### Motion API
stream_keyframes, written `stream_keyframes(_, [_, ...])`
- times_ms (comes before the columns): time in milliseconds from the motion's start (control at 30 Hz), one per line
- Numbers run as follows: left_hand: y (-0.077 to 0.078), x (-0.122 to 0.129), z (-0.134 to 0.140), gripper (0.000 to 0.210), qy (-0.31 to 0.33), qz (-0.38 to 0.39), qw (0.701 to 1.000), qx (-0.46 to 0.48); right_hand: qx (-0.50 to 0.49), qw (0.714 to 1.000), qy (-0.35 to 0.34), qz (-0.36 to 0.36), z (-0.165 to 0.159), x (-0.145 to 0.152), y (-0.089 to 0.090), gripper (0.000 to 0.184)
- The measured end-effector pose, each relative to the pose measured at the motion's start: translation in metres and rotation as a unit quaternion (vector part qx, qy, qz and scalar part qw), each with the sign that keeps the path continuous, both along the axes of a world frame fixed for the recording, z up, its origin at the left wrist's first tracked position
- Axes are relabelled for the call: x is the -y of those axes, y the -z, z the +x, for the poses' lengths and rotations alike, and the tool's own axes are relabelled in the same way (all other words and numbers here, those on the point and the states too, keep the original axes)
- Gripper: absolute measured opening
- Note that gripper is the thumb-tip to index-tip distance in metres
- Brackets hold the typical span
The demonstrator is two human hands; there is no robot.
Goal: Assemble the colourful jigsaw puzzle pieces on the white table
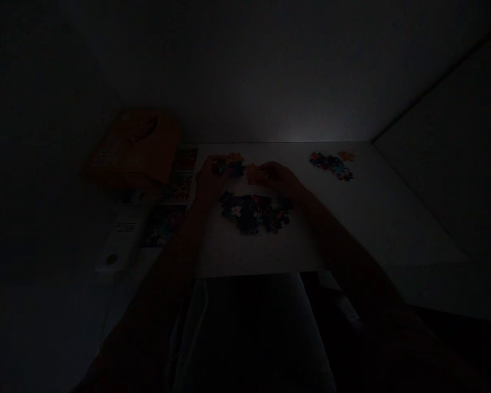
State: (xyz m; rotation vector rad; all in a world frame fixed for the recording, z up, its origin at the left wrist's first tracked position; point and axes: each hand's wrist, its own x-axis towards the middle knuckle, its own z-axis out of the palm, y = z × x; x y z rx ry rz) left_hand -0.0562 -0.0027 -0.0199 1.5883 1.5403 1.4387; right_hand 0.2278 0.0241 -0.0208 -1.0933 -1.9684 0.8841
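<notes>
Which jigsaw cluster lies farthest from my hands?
The dark multicoloured jigsaw cluster rightmost on the white table; the larger central cluster, and pieces at your left hand and right hand, lie nearer.

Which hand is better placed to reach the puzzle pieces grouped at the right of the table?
Probably the right hand: it is nearer the right-side pieces, while the left hand is farther off, at another cluster. Darkness leaves unclear whether either hand grips anything.

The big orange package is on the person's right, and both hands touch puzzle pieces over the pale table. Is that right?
Not quite: the head view shows the big orange package on the person's left. The left hand and right hand do touch puzzle pieces over the pale table.
</notes>
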Motion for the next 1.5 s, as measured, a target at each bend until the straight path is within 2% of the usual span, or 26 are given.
stream_keyframes(167, [0.003,-0.002,-0.001,0.041,-0.013,0.011,1.0,-0.006,-0.016,0.996,0.042,0.082,0.004,0.0,-0.007,0.035])
stream_keyframes(333, [0.002,-0.003,-0.003,0.042,-0.023,0.016,0.999,-0.018,-0.086,0.996,0.007,0.018,0.005,0.003,-0.009,0.037])
stream_keyframes(533, [-0.003,0.0,-0.002,0.042,-0.028,0.004,0.999,-0.032,-0.107,0.992,-0.05,-0.034,0.004,0.011,-0.019,0.043])
stream_keyframes(767, [-0.007,0.005,-0.001,0.042,-0.032,-0.009,0.999,-0.043,-0.176,0.982,-0.014,-0.068,0.0,0.011,-0.022,0.045])
stream_keyframes(1000, [-0.01,0.004,0.001,0.042,-0.048,-0.03,0.997,-0.048,-0.184,0.979,0.004,-0.09,0.003,0.006,-0.019,0.05])
stream_keyframes(1233, [-0.005,0.002,-0.001,0.042,-0.03,-0.008,0.999,-0.036,-0.154,0.985,0.05,-0.067,0.006,0.003,-0.019,0.048])
stream_keyframes(1400, [-0.003,0.001,-0.003,0.042,-0.023,-0.007,0.999,-0.038,-0.157,0.984,0.056,-0.068,0.008,0.0,-0.015,0.048])
stream_keyframes(1500, [-0.003,0.001,-0.003,0.042,-0.025,0.0,0.999,-0.042,-0.167,0.979,0.108,-0.044,0.024,-0.012,-0.011,0.046])
